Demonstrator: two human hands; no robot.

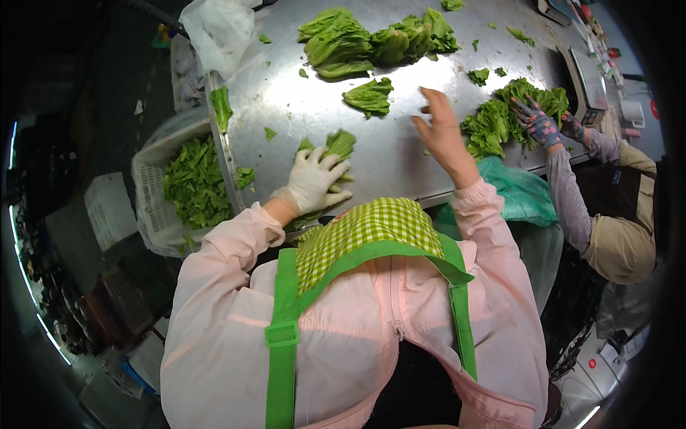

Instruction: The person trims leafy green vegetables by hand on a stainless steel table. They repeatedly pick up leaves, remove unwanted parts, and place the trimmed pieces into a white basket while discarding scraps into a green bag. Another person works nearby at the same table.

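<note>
My left hand, in a pale glove, lies with fingers spread over loose lettuce leaves near the front edge of the metal table. The leaf beyond its fingertips is blurred, and what lies under the palm is hidden. To the right, my bare right hand hovers above the table with its fingers apart and nothing in them. A small lettuce piece sits ahead, between the two hands. Farther back are a large lettuce head and more lettuce heads beside it.
A lined white crate holding cut leaves stands left of the table. At right, a co-worker's gloved hands touch leafy lettuce. Near them are a scale and a green plastic bag. A whitish bag hangs over the back-left corner.
</note>
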